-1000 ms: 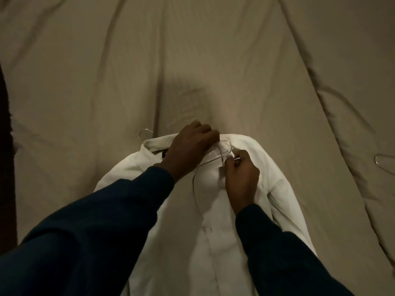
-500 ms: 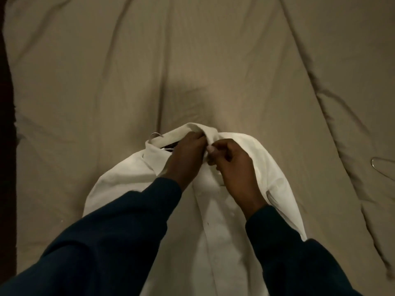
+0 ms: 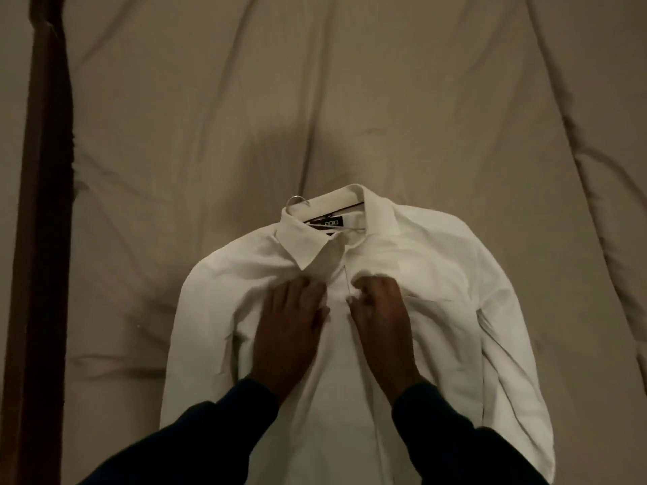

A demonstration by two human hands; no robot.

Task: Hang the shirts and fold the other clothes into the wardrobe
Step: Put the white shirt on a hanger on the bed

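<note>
While the shirt [image 3: 402, 274] lies collar toward 12 o'clock, the left hand [image 3: 289, 327] presses flat and the right hand's [image 3: 381, 316] grip pinches the placket.

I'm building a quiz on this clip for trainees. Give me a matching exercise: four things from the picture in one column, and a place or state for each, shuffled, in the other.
Things:
1. white shirt
2. hanger hook
3. left hand
4. right hand

Places or states:
A. pokes out beside the collar
B. fingers curled, pinching the shirt's front edge
C. lies front up on the beige bed sheet
D. rests flat on the shirt's chest

Pairs: 1-C, 2-A, 3-D, 4-B
</note>
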